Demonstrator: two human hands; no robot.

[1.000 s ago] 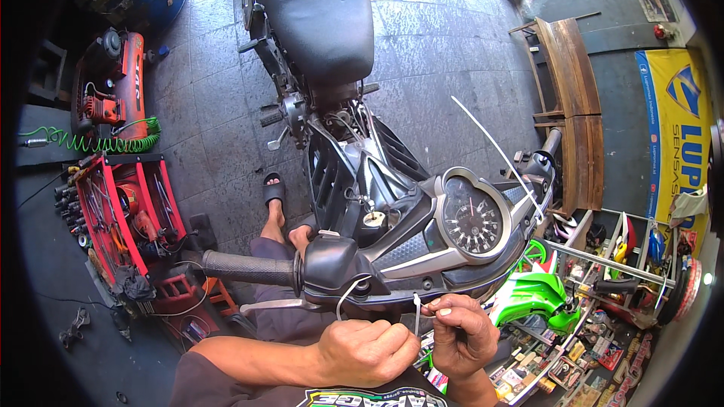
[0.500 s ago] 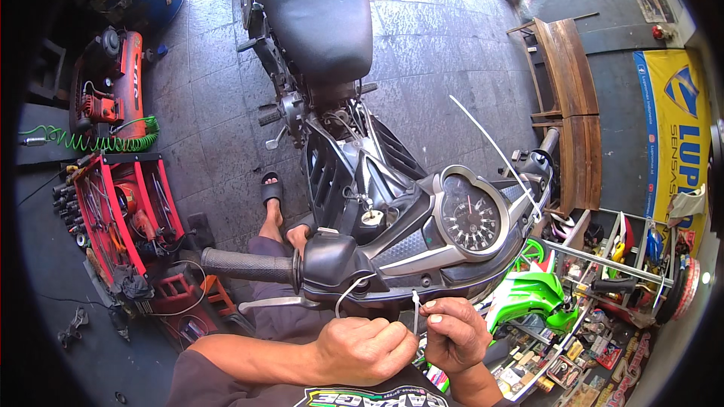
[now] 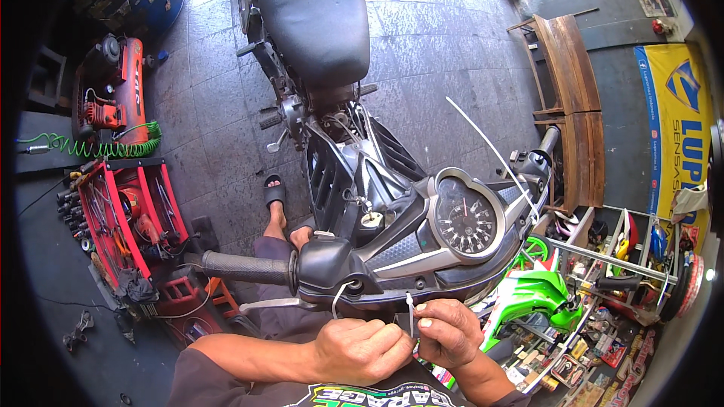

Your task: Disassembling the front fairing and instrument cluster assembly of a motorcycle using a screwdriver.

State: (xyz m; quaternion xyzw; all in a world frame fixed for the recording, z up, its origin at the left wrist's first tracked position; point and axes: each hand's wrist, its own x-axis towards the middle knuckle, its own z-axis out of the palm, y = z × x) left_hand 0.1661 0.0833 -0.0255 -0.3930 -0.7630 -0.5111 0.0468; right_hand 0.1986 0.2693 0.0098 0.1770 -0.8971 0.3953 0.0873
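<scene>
At the near side of the motorcycle's handlebar cover (image 3: 385, 271), a white cable tie (image 3: 336, 306) bends out of a gap and down behind my left hand (image 3: 362, 348). That hand is closed in a fist, with the strap running into it. Between my hands a white strap stands up, its small square head (image 3: 409, 299) at the top. My right hand (image 3: 450, 332) is closed beside this strap, thumb and fingertips pinched just below the head. What its fingertips grip is partly hidden. Another long white cable tie (image 3: 490, 147) sticks up from the cover's right side, past the round speedometer (image 3: 466, 218).
The left grip (image 3: 249, 267) and brake lever (image 3: 279, 304) extend left of my forearm. A red tool cart (image 3: 124, 218) and a red compressor (image 3: 124, 98) stand at the left. Wooden benches (image 3: 577, 105) and a cluttered display case (image 3: 588, 332) with green fairings (image 3: 535, 298) are at the right.
The view has shifted slightly. Both hands keep almost the same hold, the right fingertips staying close by the tie's head.
</scene>
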